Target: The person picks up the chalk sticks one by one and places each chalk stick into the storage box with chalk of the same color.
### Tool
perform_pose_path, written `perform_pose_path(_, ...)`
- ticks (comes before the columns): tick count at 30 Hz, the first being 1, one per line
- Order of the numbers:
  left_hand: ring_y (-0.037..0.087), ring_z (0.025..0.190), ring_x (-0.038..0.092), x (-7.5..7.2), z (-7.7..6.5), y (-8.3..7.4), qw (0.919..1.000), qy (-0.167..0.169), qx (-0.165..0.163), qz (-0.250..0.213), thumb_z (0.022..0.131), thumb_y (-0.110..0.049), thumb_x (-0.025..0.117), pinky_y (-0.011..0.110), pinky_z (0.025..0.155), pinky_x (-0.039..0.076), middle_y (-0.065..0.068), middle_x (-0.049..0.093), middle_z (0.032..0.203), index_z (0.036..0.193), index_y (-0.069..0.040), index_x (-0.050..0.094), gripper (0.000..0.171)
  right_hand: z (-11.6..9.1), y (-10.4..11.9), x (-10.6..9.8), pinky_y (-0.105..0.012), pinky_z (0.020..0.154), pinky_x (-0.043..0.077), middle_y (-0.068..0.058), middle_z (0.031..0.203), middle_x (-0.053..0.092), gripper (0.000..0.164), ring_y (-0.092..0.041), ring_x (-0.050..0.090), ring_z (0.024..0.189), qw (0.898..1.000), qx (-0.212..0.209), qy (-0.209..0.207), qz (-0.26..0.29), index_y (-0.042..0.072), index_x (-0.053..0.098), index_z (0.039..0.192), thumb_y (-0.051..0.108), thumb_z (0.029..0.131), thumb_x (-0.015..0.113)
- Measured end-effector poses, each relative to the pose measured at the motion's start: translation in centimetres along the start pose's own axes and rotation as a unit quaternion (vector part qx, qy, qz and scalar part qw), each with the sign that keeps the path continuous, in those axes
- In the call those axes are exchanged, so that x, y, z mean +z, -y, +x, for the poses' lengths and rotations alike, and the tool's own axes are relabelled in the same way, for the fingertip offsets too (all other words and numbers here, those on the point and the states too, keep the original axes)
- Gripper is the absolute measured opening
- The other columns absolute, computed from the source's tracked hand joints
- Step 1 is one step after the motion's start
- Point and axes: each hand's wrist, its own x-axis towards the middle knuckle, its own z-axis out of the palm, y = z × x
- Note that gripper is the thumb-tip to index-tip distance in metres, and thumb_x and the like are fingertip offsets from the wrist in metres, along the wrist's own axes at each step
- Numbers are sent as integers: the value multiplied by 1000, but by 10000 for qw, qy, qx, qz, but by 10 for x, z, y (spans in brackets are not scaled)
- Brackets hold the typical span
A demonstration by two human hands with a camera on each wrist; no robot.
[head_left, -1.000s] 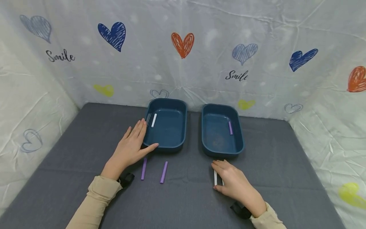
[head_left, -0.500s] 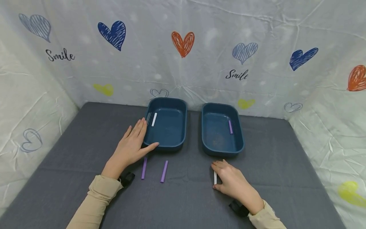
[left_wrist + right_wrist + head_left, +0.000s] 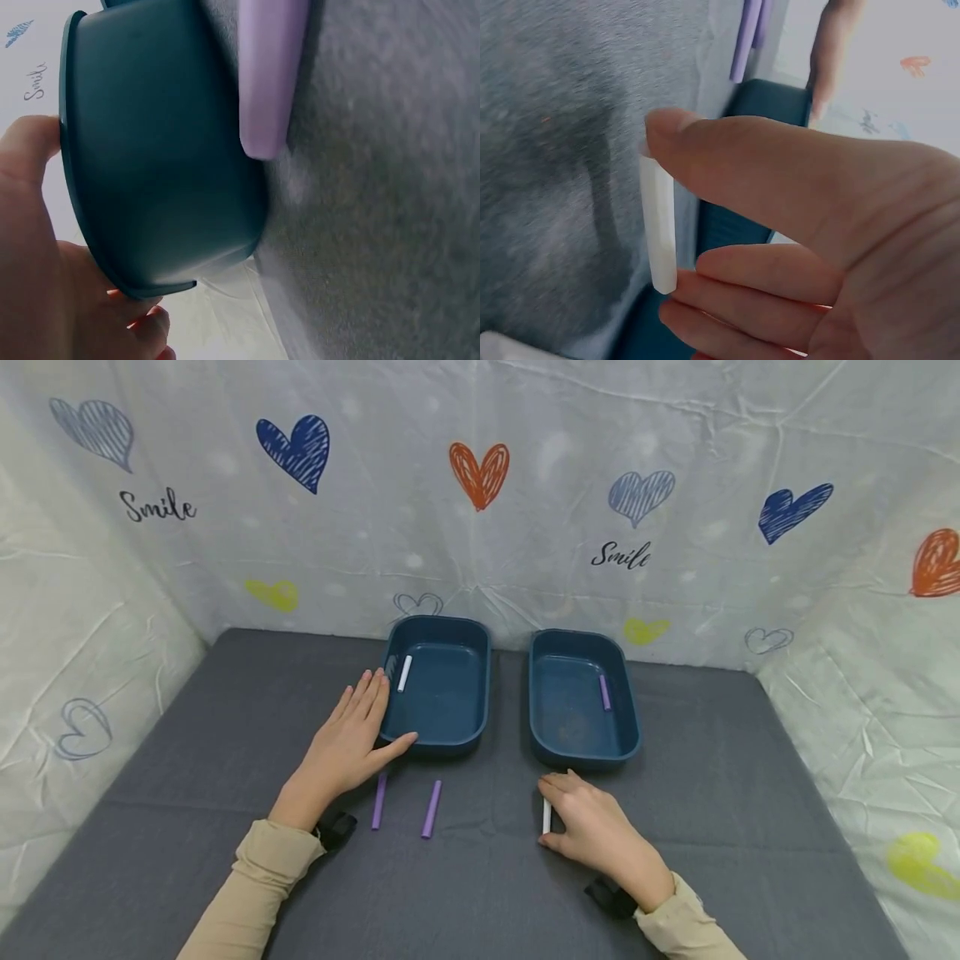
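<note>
My right hand (image 3: 600, 827) pinches a white chalk stick (image 3: 658, 225) end to end, thumb at one tip and fingertips at the other. It is just in front of the right blue tray (image 3: 573, 735), close over the table. My left hand (image 3: 347, 745) lies with straight fingers along the left side of the left blue tray (image 3: 446, 706), thumb at its front rim. Inside that tray is a white chalk stick (image 3: 404, 674); the right tray holds a purple chalk stick (image 3: 604, 692). Below my left hand lie two purple chalk sticks, one nearer (image 3: 378, 802) and one further right (image 3: 431, 810).
A grey cloth (image 3: 487, 893) covers the table. Behind the trays hangs a white curtain (image 3: 555, 527) printed with hearts, and more of it closes off both sides. Part of another white object (image 3: 510, 349) shows on the cloth at the right wrist view's lower left corner.
My right hand has shifted a little left and away from me, carrying the white chalk stick with it. The left hand has stayed at the left tray, nearly still.
</note>
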Motion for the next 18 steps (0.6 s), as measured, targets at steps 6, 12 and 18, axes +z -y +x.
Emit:
perform_pose_path(6,33,151,-5,4,1,-2,9999,-31,106,89,100,-62,40,51,121,3,24,-2,163,156,7,4,96,10,7,-3,-47,98,50,-16,134,60,68,-34,59,122,9999,81,76,35,-3,62,131,26,75,88)
perform_pose_path(12,33,151,-6,7,2,-3,9999,-32,57,157,100,-63,37,50,121,2,23,-4,163,155,8,3,96,19,14,-4,-47,98,50,-16,137,59,68,-35,58,122,10000,-6,25,84,-3,60,133,27,77,87)
perform_pose_path(18,32,151,-7,6,2,-5,9999,7,31,146,99,-67,36,49,121,1,22,-5,163,155,7,3,99,26,20,-6,-45,100,49,-15,137,59,69,-31,58,123,9998,-132,-73,91,-3,60,134,27,78,87)
